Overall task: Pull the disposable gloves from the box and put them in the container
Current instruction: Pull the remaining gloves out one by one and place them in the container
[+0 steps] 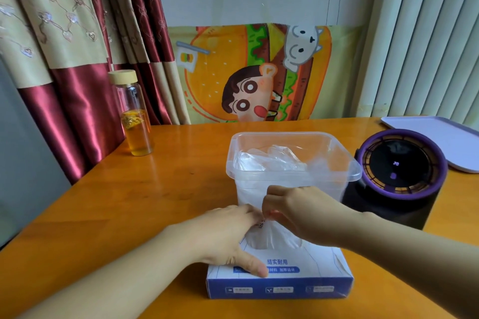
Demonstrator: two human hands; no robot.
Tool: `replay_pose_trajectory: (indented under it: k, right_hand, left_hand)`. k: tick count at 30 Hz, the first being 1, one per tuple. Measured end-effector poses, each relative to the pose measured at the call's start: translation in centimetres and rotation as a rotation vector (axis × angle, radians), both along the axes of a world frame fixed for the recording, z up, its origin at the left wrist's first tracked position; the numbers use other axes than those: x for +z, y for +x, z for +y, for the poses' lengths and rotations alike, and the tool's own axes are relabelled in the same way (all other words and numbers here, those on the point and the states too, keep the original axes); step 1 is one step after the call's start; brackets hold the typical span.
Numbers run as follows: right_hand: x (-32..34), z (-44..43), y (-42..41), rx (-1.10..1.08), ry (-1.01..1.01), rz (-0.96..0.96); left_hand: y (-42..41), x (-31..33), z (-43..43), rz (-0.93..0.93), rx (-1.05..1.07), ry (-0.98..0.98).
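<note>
A blue-and-white glove box point(305, 282) lies flat near the table's front edge. My left hand point(228, 235) rests on its top with fingers spread, thumb on the front edge. My right hand point(298, 212) pinches a clear plastic glove point(272, 235) that rises from the box's slot. Just behind the box stands a clear plastic container point(293, 163), open at the top, with several crumpled clear gloves point(269, 160) inside.
A glass bottle point(134, 122) with amber liquid and a wooden cap stands at the left. A dark round appliance point(399, 176) with a purple rim sits right of the container, a pale tray point(438, 134) behind it. The orange wooden table point(155, 189) meets curtains and a cartoon cloth at the back.
</note>
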State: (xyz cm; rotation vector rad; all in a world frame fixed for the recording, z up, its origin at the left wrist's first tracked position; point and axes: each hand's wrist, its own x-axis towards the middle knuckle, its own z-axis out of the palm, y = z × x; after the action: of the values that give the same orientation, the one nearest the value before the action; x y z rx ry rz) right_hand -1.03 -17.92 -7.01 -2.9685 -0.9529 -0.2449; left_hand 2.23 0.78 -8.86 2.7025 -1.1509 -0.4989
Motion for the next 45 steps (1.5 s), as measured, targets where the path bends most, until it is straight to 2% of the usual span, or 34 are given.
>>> replay_pose_trajectory:
  k: [3, 5, 7, 11, 14, 18, 21, 24, 26, 28, 30, 33, 40, 45]
  right_hand:
    - [1.4, -0.3, -0.5, 0.003, 0.058, 0.154]
    - [2.0, -0.5, -0.9, 0.04, -0.011, 0.187]
    - [1.6, -0.4, -1.0, 0.081, -0.111, 0.148]
    - [0.4, 0.1, -0.6, 0.221, -0.149, -0.037]
    - [0.9, -0.9, -0.4, 0.171, -0.069, -0.075]
    - [0.3, -2.2, -0.1, -0.025, 0.105, -0.008]
    - [-0.1, -2.0, -0.6, -0.022, 0.158, -0.002]
    - [0.2, -1.9, -1.4, 0.072, 0.08, -0.016]
    - [0.4, -1.7, -1.6, 0.151, -0.043, -0.094]
    - [0.4, -1.3, -1.2, 0.205, -0.081, -0.154]
    - [0.7, -1.2, -0.6, 0.227, 0.015, -0.162]
    - [2.0, -1.5, 0.2, 0.085, 0.268, -0.169]
    - [2.6, -1.0, -0.8, -0.119, 0.449, -0.021]
    - [4.4, -1.3, -0.5, -0.289, 0.839, -0.184]
  left_hand:
    - [-0.2, -0.1, -0.1, -0.017, 0.003, 0.039]
    - [-0.3, 0.2, -0.2, -0.023, 0.005, 0.038]
    - [-0.5, 0.5, -0.2, -0.013, 0.023, 0.03]
    - [-0.4, 0.3, -0.2, -0.008, 0.038, 0.036]
    - [0.1, -0.2, 0.0, -0.028, 0.017, 0.049]
    - [0.1, -0.2, -0.4, -0.043, 0.011, 0.044]
    - [-0.1, 0.0, -0.5, -0.035, 0.01, 0.046]
    - [-0.3, 0.4, -0.4, -0.029, 0.002, 0.052]
    - [-0.4, 0.5, -0.5, -0.028, 0.005, 0.051]
    - [-0.4, 0.4, -0.5, -0.022, 0.019, 0.068]
    - [-0.4, 0.4, -0.4, -0.011, 0.023, 0.07]
    - [-0.6, 0.5, -0.5, 0.012, 0.032, 0.055]
    - [-1.1, 1.1, -0.5, 0.028, 0.036, 0.064]
    - [-1.5, 1.5, -0.7, 0.044, 0.06, 0.085]
